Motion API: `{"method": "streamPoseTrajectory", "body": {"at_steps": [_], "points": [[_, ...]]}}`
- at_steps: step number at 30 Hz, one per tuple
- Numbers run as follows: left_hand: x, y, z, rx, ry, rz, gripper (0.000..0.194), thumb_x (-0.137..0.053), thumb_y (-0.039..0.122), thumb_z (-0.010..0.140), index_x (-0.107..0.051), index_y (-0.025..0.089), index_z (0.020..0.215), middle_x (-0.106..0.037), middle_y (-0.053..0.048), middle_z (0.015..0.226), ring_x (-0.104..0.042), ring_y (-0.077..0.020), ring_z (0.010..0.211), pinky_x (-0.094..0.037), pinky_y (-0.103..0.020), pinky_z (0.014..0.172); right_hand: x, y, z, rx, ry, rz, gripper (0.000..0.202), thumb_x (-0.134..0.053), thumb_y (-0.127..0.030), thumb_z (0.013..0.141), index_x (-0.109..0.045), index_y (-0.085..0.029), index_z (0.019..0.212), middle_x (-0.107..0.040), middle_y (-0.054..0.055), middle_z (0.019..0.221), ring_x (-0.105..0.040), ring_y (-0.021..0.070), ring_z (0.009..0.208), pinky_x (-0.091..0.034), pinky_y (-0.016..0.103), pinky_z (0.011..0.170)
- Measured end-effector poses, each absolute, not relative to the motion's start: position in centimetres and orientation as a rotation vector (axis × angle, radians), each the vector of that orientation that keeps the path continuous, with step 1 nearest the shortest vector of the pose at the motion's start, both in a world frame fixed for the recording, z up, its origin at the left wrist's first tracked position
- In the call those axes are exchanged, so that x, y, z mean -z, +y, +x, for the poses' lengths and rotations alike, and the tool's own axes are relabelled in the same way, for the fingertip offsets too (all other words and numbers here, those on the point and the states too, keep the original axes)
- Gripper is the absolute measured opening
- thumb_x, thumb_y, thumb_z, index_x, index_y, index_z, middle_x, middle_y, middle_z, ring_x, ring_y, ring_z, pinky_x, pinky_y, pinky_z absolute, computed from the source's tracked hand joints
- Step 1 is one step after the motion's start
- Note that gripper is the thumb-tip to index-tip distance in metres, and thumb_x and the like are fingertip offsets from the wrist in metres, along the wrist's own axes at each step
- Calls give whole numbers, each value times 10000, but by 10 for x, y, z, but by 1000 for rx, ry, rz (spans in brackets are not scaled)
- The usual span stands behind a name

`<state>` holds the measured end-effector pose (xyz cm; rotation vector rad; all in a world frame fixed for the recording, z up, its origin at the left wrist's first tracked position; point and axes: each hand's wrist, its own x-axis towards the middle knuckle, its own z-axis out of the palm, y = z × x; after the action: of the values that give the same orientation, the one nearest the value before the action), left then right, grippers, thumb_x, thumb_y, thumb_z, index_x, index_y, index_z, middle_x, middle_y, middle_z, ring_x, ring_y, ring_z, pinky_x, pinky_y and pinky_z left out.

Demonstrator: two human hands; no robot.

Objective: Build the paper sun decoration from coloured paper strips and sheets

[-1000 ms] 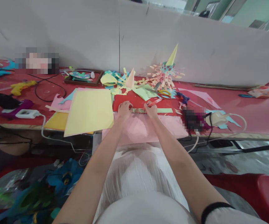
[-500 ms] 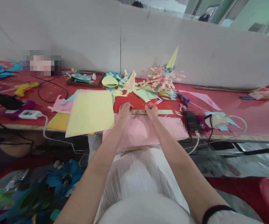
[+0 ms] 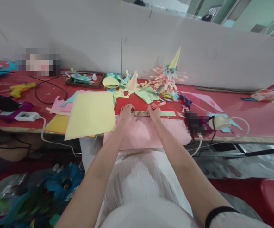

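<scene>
My left hand [image 3: 127, 112] rests on the red work surface, its fingers bent together at the left end of a pale green paper strip [image 3: 169, 113]. The stretch of strip between my hands carries brownish marks, too small to read. In my right hand [image 3: 155, 112] is a pinkish-red pen [image 3: 160, 104], pinched with its tip down toward the strip. Below the strip, a pink paper sheet [image 3: 141, 134] hangs over the table's front edge under my wrists. To the left of my left hand lies a pale yellow sheet [image 3: 91, 115].
Behind my hands stand paper cones with fringes, one yellow-tipped [image 3: 175, 58], beside scissors [image 3: 166, 96]. A blue glue gun [image 3: 185, 100] and a power strip with cables [image 3: 219, 123] lie right. A brown tray [image 3: 86, 85] and a yellow glue gun [image 3: 23, 89] sit left.
The pen has tilted slightly in my right hand, which stays over the strip. My left hand keeps its place. The whole view has shifted a little.
</scene>
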<state>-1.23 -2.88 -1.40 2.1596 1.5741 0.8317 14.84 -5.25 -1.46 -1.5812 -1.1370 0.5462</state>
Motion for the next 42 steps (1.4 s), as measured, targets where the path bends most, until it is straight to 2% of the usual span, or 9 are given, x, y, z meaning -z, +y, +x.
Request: {"method": "streamPoseTrajectory", "body": {"at_steps": [10,16,26,32,37,42], "points": [[16,-29,-14,-865,1547,2185,129,-536,121,737,-556,224,811,-615,-30,1005,-545,-187,989,-348,-335,933,15,-49,157,-501,-1146,-1641,295,-450,-362,749,-346,-230,507,-488,-42,379,-554,140,476,-410,231,576],[18,-27,-13,-853,1560,2165,132,-529,123,753,-562,228,826,-605,-35,1068,-533,-197,1029,-333,-351,953,19,-49,161,-526,-1249,-1545,298,-483,-439,738,-368,-235,553,-480,-56,383,-517,132,436,-409,238,542],[18,-27,-12,-816,1595,2157,142,-527,133,757,-561,237,846,-596,-29,1099,-521,-199,1046,-343,-343,944,18,-52,158,-533,-1271,-1540,270,-479,-396,729,-349,-235,555,-458,-55,383,-496,130,443,-399,235,520],[19,-26,-13,-833,1562,2187,151,-509,121,754,-556,233,844,-604,-32,1063,-528,-193,1029,-353,-336,930,12,-54,154,-576,-1200,-1603,214,-471,-280,690,-334,-228,535,-488,-61,405,-455,108,414,-348,216,470],[18,-27,-13,-823,1582,2173,151,-504,131,759,-559,238,850,-602,-22,1074,-526,-192,1034,-338,-339,949,15,-54,156,-560,-1232,-1576,234,-476,-340,699,-352,-230,534,-451,-64,373,-483,121,435,-371,221,496],[19,-27,-14,-831,1559,2158,146,-518,129,749,-565,231,842,-598,-32,1076,-529,-197,1032,-333,-343,952,19,-51,158,-565,-1199,-1569,217,-471,-302,690,-343,-232,529,-445,-70,368,-498,126,438,-369,220,490]]}}
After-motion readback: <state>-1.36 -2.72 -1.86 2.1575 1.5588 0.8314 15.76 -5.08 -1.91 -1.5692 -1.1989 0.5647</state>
